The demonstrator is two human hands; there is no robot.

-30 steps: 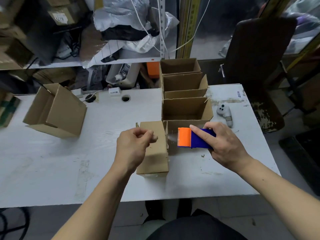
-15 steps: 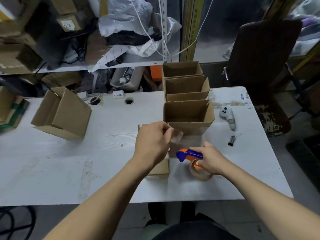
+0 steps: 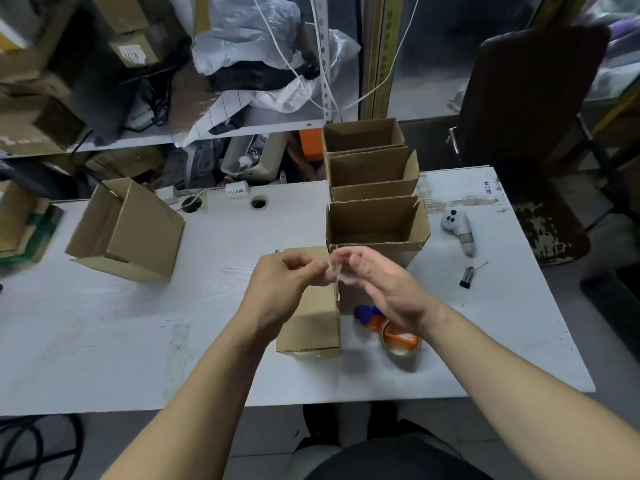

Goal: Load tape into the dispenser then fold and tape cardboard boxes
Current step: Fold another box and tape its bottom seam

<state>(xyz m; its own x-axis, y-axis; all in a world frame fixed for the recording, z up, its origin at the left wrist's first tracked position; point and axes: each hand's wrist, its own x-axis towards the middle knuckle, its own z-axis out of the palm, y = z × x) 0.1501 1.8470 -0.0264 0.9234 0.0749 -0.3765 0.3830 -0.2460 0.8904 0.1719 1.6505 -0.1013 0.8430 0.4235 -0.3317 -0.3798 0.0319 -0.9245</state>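
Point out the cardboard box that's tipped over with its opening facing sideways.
The lone box at the table's left, tilted with its mouth facing left. The row of boxes behind the hands stands upright, open at the top.

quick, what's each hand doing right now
Left hand: pinching a clear tape strip.
Right hand: fingers at the same strip; grip unclear.

Single head-worn wide-angle view, forward and down, close over the white table [image 3: 138, 341] and both forearms.
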